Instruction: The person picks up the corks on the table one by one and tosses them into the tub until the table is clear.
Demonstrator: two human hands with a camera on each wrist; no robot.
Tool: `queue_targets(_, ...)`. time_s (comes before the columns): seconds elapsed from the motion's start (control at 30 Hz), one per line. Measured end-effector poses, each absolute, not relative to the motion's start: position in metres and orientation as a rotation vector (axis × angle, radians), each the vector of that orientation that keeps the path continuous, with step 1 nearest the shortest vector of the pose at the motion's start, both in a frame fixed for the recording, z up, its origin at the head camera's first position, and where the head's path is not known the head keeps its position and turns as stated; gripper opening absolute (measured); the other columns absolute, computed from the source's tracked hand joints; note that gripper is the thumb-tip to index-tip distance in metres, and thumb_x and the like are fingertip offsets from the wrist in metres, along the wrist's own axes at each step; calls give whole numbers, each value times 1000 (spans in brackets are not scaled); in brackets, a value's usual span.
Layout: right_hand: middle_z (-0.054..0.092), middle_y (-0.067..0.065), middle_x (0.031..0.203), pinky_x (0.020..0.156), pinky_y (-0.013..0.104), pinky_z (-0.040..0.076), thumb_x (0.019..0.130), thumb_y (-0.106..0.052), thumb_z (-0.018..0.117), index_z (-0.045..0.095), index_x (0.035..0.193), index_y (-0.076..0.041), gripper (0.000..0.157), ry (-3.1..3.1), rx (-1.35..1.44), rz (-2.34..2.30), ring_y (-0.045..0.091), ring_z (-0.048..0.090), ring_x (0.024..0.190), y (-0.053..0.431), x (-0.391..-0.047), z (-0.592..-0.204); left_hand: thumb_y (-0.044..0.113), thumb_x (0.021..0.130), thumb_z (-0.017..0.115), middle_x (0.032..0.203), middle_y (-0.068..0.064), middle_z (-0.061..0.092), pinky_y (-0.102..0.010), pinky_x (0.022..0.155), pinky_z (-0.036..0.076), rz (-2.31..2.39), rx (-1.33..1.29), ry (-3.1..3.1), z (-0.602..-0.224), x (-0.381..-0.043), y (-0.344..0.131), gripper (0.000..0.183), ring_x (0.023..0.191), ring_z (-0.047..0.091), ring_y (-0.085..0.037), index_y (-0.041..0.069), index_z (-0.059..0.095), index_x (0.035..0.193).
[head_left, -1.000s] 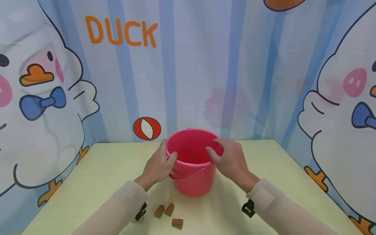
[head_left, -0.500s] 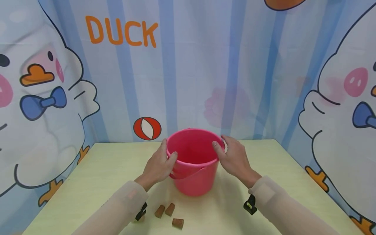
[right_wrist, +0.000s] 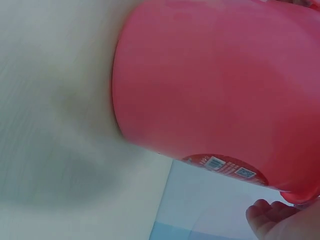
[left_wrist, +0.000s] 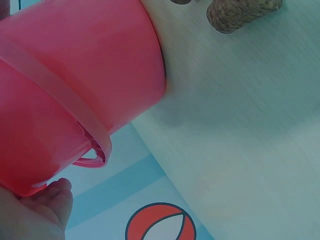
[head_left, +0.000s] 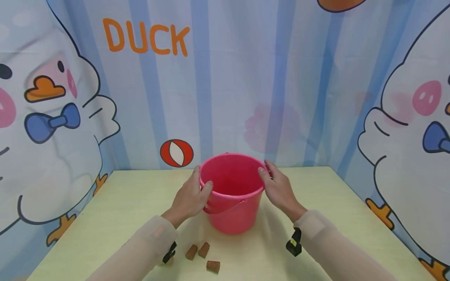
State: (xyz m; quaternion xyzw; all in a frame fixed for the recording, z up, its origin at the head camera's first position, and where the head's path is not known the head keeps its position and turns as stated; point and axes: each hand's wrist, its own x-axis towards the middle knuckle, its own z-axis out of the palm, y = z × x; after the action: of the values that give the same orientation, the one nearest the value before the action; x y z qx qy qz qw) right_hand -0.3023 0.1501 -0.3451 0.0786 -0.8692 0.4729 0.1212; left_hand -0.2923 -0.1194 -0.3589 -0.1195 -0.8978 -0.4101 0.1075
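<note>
At the far left, one white cartoon duck with a blue bow tie (head_left: 52, 168) is printed on the blue striped cloth wall (head_left: 239, 78). Next comes one orange word, "DUCK" (head_left: 145, 37), then one printed red and white ball (head_left: 177, 153).

Make the bucket's middle a clock, with 12 at the far wall. At 9 o'clock, the left hand (head_left: 188, 198) holds the rim. Its thumb bends over the edge, and its fingers are close together on the outside. One black clip (head_left: 169, 253) hangs at that wrist, at 8 o'clock.

At 7 o'clock, three small brown cork stoppers (head_left: 204, 250) lie on the pale yellow wooden table (head_left: 140, 199). A bit of another brown thing peeks out behind the clip, too hidden to tell what.

In the middle, one round pink plastic bucket (head_left: 235, 220) stands upright on the table. One pink handle (left_wrist: 75, 97) hangs down, and one red sticker (right_wrist: 227, 168) is on its side.

At 3 o'clock, the right hand (head_left: 281, 189) pinches the rim, thumb inside, fingers outside and close together. Another black clip (head_left: 293, 242) hangs at 5 o'clock. Farthest right is a second white duck (head_left: 408, 183).
</note>
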Motion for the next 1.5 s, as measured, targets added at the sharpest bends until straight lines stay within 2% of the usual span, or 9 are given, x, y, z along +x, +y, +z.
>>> queue_targets(0.17,29,12,166,118,53,33,108,-36,43,22,164,-10,64,-2523,233,1445,36,29,152,145,-305,-351,35,98,61,152,-6,45,-43,83,62,-1207,-348,-2639,-359,-292,-119,83,128,52,-29,15,15,164)
queue_targets(0.3,22,12,169,119,53,30,107,-27,42,15,165,-8,66,-2500,226,1500,35,25,153,142,-306,-353,34,97,63,150,-6,47,-42,82,62,-1216,-356,-2627,-360,-293,-118,81,126,53,-28,16,19,163)
queue_targets(0.63,25,13,168,120,52,29,105,-19,34,17,164,-6,63,-2477,215,1515,34,28,152,138,-306,-352,35,98,61,149,-5,47,-42,82,62,-1240,-375,-2613,-360,-294,-119,79,125,53,-27,16,19,162)
queue_targets(0.83,25,14,167,120,52,29,104,-17,32,16,164,-5,63,-2490,211,1499,34,29,152,137,-306,-350,40,99,61,155,-7,42,-47,87,60,-1237,-354,-2622,-358,-293,-120,83,135,47,-31,14,17,163)
queue_targets(1.0,26,14,167,120,52,29,104,-17,32,16,164,-5,63,-2495,202,1489,34,29,152,137,-306,-349,49,102,53,159,-11,39,-53,95,56,-1216,-376,-2614,-357,-292,-127,85,142,41,-35,9,10,165)
queue_targets(1.17,26,14,167,120,52,29,104,-18,33,16,164,-5,63,-2500,195,1483,34,29,152,136,-308,-347,55,104,44,153,-13,45,-57,97,54,-1179,-406,-2618,-358,-294,-136,75,140,43,-35,11,23,162)
queue_targets(1.4,25,14,168,121,51,27,104,-17,33,17,164,-4,63,-2507,200,1484,33,26,153,136,-306,-346,56,105,41,160,-16,39,-64,105,44,-1112,-335,-2705,-365,-285,-146,76,144,40,-38,8,24,162)
queue_targets(1.5,25,14,168,121,52,27,103,-17,33,17,163,-4,64,-2513,190,1470,34,27,153,138,-304,-346,57,104,42,160,-16,39,-64,106,44,-1094,-333,-2728,-368,-281,-147,77,144,40,-39,8,27,161)
